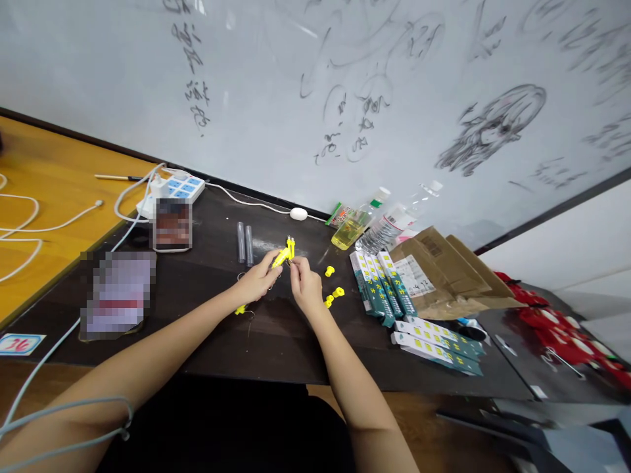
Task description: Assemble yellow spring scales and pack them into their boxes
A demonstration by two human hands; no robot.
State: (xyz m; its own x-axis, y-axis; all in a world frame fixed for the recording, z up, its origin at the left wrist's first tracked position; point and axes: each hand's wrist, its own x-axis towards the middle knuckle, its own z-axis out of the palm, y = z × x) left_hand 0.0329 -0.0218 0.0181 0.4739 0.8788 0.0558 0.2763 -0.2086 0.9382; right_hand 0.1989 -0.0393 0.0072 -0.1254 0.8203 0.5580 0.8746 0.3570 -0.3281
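Note:
My left hand [259,278] is closed around a yellow plastic piece [282,257] above the dark table. My right hand [306,286] meets it from the right, fingers pinched at the lower end of an upright yellow part [290,246] with a dark tip. Whether the two yellow parts are joined I cannot tell. Right of my hands lie a yellow cap-like piece [330,270] and a yellow nut-shaped piece [338,292]. Another yellow piece [240,309] with a thin string sits below my left wrist. Two clear tubes [245,244] lie beyond my left hand.
Printed narrow boxes [382,286] lie at the right, with more boxes [438,345] nearer me. Behind them are a cardboard box [444,269], a bottle of yellow liquid [357,220] and a clear bottle [387,226]. Left stand a phone [172,225] and a power strip [190,189] with white cables.

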